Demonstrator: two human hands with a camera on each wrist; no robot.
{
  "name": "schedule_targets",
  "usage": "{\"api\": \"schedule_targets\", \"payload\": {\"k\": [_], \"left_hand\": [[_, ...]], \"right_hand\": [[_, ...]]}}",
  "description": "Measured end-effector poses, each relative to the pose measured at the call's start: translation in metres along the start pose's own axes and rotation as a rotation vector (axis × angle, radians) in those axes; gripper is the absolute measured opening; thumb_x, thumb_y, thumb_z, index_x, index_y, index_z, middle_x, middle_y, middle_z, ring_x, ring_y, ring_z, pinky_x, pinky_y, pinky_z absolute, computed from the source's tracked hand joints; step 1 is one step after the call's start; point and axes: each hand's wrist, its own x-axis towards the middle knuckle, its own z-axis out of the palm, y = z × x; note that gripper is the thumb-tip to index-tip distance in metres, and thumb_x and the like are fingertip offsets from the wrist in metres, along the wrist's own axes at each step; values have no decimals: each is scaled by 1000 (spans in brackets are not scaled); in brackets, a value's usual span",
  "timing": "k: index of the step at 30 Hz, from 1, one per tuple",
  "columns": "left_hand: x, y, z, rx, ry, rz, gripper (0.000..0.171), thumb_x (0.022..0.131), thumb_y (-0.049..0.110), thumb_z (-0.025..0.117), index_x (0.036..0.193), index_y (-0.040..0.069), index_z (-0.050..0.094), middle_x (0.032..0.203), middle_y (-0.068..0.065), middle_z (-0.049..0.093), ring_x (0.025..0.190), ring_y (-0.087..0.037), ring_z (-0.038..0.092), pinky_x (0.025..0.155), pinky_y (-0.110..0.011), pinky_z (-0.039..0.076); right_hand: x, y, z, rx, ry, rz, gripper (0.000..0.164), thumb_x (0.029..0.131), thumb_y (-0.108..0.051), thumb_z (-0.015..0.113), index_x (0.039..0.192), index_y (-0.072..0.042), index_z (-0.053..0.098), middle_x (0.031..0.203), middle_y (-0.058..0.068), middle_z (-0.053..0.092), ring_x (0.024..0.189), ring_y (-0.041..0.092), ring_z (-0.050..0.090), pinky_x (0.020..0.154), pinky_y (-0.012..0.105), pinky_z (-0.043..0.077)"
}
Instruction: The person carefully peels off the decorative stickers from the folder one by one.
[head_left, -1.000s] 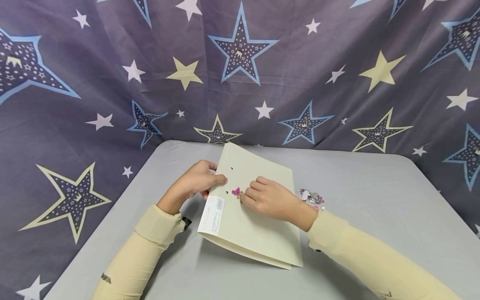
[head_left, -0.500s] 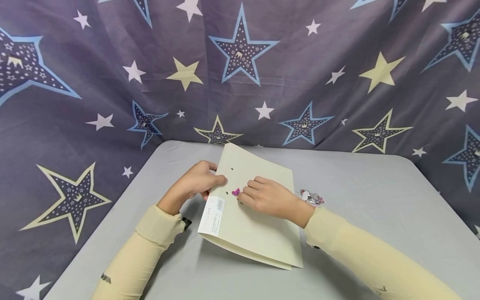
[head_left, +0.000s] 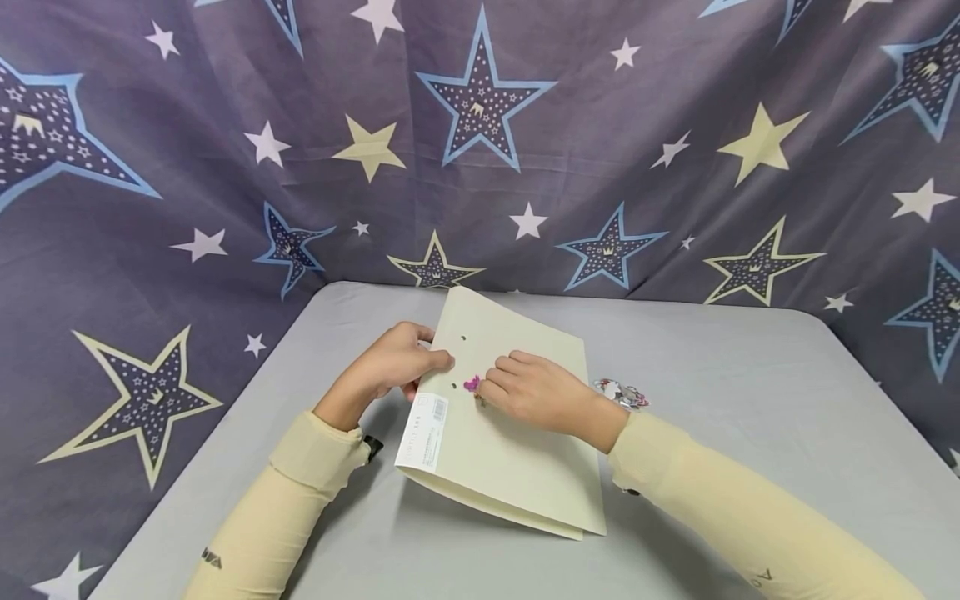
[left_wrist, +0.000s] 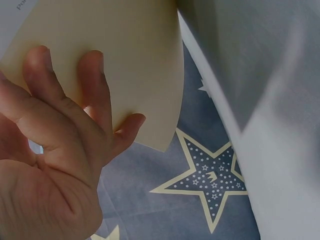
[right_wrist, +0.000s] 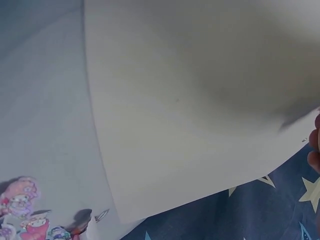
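A cream folder (head_left: 540, 475) is tilted above the grey table, with a white barcode label (head_left: 422, 433) along its spine and small dark holes beside it. My left hand (head_left: 390, 362) grips the spine edge, thumb on the cover and fingers on the far side; the left wrist view shows those fingers (left_wrist: 92, 80) against the folder. On the cover is a small pink-purple sticker (head_left: 472, 383). Curled in, my right hand (head_left: 532, 392) has its fingertips at the sticker's right side, covering part of it. Whether they pinch or only press it is hidden.
To the right of the folder lies a small pile of shiny cartoon stickers (head_left: 622, 393), partly behind my right wrist; pink figures (right_wrist: 22, 197) show in the right wrist view. A star-patterned curtain (head_left: 480, 167) hangs behind the grey table (head_left: 757, 433).
My right hand has shifted slightly left over the sticker, covering some of the orange part seen earlier. The left hand and folder have stayed in place.
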Motion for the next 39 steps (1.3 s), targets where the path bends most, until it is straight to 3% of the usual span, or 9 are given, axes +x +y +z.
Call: {"api": "schedule_targets", "payload": {"k": [8,16,24,39], "left_hand": [[0,0,1,9,2,-1,34,90,13,67,116,-8,61,69,-15,71,40,-15,59,33,-25,45],[1,1,2,13,2,-6,35,91,14,67,118,-7,61,70,-16,72,40,-15,58,33,-26,46],[2,0,4,11,3,-7,35,90,13,67,117,-7,61,69,-15,71,40,-14,58,33,-25,45],[-2,2,1,-5,-3,-7,36,91,12,66,119,-9,59,71,-17,72,41,-16,60,33,-24,45]], "right_hand": [[1,3,-3,84,2,77,13,96,-6,62,108,-9,60,96,2,63,88,21,55,78,31,49],[-2,4,-5,68,15,78,13,97,-7,61,109,-9,61,94,1,62,87,20,54,75,31,48],[-6,5,-7,168,24,100,17,94,-3,63,110,-6,60,98,2,61,90,21,55,79,31,50],[-33,25,-21,217,37,206,25,89,11,61,108,-5,62,100,4,65,92,23,59,83,35,53]]}}
